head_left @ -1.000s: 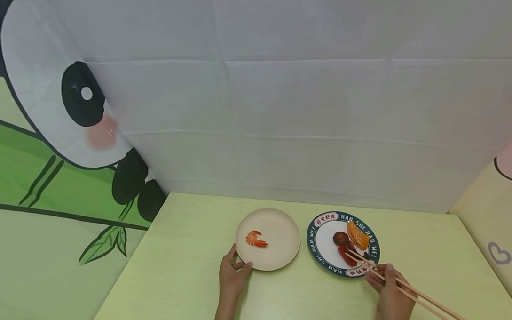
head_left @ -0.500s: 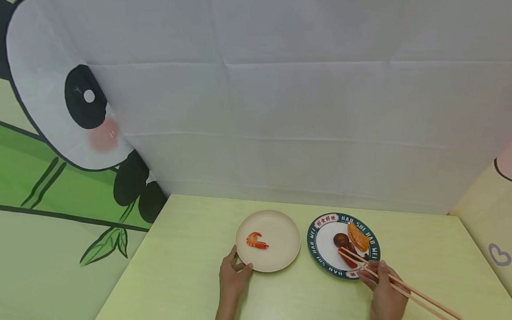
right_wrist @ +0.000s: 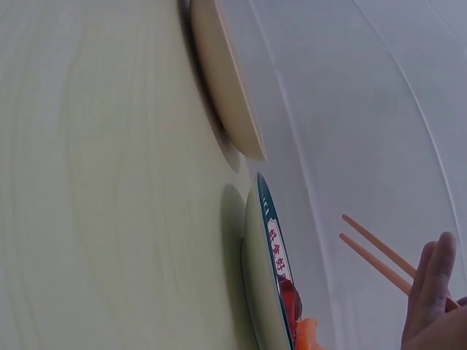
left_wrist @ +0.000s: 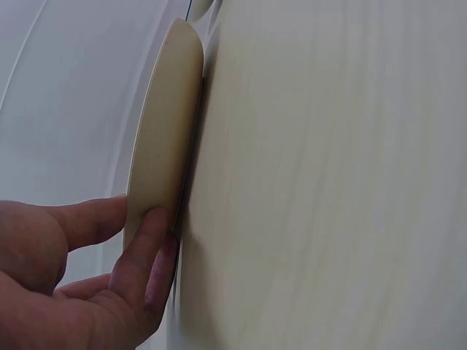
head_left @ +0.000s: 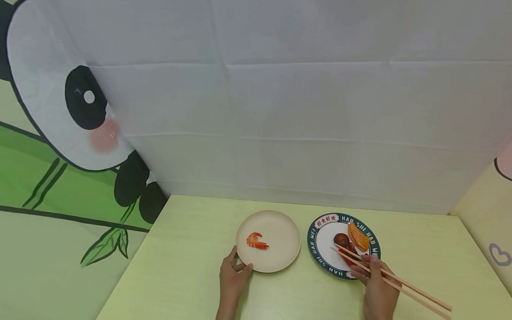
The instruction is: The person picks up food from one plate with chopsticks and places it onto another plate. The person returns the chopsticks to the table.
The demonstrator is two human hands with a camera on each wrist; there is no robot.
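Note:
My left hand (head_left: 234, 277) grips the near-left rim of a beige plate (head_left: 280, 236), thumb on the rim and fingers against its outer side in the left wrist view. A red-orange shrimp (head_left: 258, 242) lies on that plate. My right hand (head_left: 379, 292) holds a pair of wooden chopsticks (head_left: 420, 292) over a plate with a dark green patterned rim (head_left: 316, 249). In the right wrist view the chopstick tips stand slightly apart, raised above this plate, with nothing between them. On it lie a round brown piece (head_left: 341, 239), an orange ridged piece (head_left: 358, 237) and a red piece (right_wrist: 289, 300).
Both plates stand side by side on a pale yellow-green table (head_left: 193, 271), a narrow gap between them. A white creased sheet (head_left: 300, 109) hangs behind the table's back edge. A panda-patterned cloth (head_left: 47, 185) is at the left.
My right hand has moved left and slightly up, carrying the chopsticks; their tips have shifted left across the red piece. The left hand and both plates keep their places.

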